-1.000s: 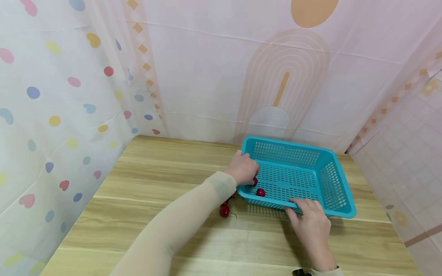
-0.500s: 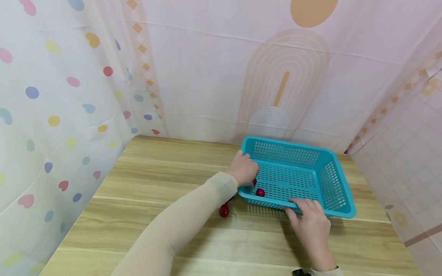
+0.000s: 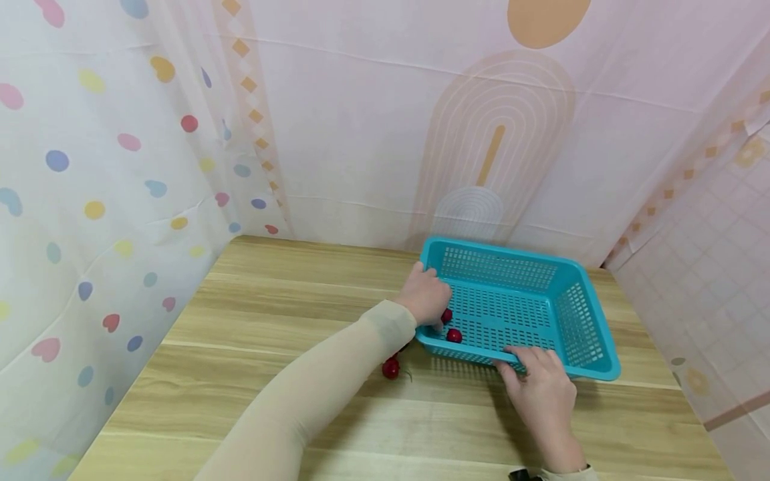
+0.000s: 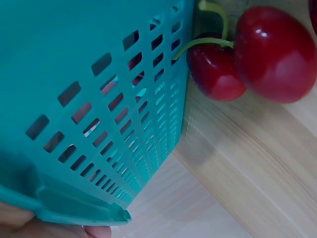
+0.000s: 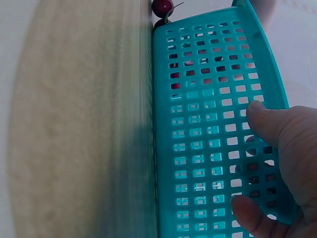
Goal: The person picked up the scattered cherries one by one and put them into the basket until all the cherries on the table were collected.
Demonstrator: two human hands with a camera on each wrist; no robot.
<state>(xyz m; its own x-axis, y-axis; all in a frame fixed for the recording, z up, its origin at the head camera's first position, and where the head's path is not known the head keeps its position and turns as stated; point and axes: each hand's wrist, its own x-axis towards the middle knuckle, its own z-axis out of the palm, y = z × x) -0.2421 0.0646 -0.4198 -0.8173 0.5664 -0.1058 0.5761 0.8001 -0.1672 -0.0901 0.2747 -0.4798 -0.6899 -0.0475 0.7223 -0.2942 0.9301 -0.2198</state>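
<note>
A turquoise plastic basket [image 3: 499, 248] with slotted walls stands on the wooden table. My left hand [image 3: 423, 294] reaches over its left rim, fingers curled down inside. At those fingertips is a red cherry [image 3: 447, 315], partly covered by the hand and apparently pinched. Another cherry [image 3: 454, 336] lies on the basket floor nearby. Outside the basket, a cherry [image 3: 391, 368] with a green stem rests on the table, others partly hidden by my left sleeve. The left wrist view shows cherries [image 4: 275, 54] close against the outer wall. My right hand [image 3: 541, 387] grips the basket's front rim.
The wooden table [image 3: 289, 300] extends to the left and in front of the basket. Patterned curtains [image 3: 361, 133] hang behind and on both sides. A dark strap or device [image 3: 520, 474] sits at the right wrist.
Both hands and the basket stay in nearly the same place. The cherry at my left fingertips shows a little more now, shifted slightly right.
</note>
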